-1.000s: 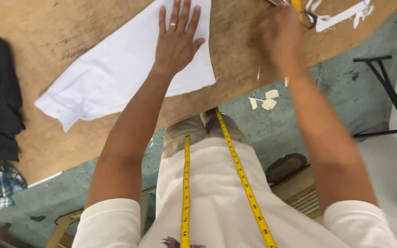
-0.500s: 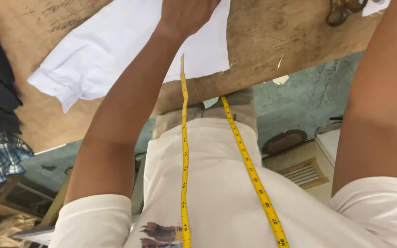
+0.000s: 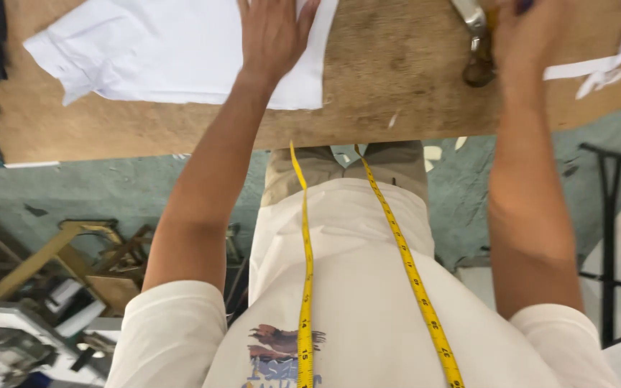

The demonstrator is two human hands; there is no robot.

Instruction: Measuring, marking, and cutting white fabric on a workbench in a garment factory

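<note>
Head view, looking down. Left hand (image 3: pixel 273 32) flat, palm down, fingers (image 3: pixel 305 13) spread and extended, gripping nothing, pressing on white cut fabric (image 3: pixel 159 54). Fabric spread under the palm and out past the thumb side, ending just beyond the little-finger side, lying on a worn wooden table (image 3: pixel 389 79).

Right hand (image 3: pixel 530 36) at the upper edge of view, fingers partly cut off by the frame; how far closed, cannot tell. Metal scissors (image 3: pixel 477 47) just beside those fingers on the thumb side, handle loops toward the table edge; touching or held, unclear. White fabric scraps (image 3: pixel 612 61) on the little-finger side of the right hand, near it.

Yellow measuring tape (image 3: pixel 305 287) hanging in two strands down a white shirt, well below both hands.
</note>
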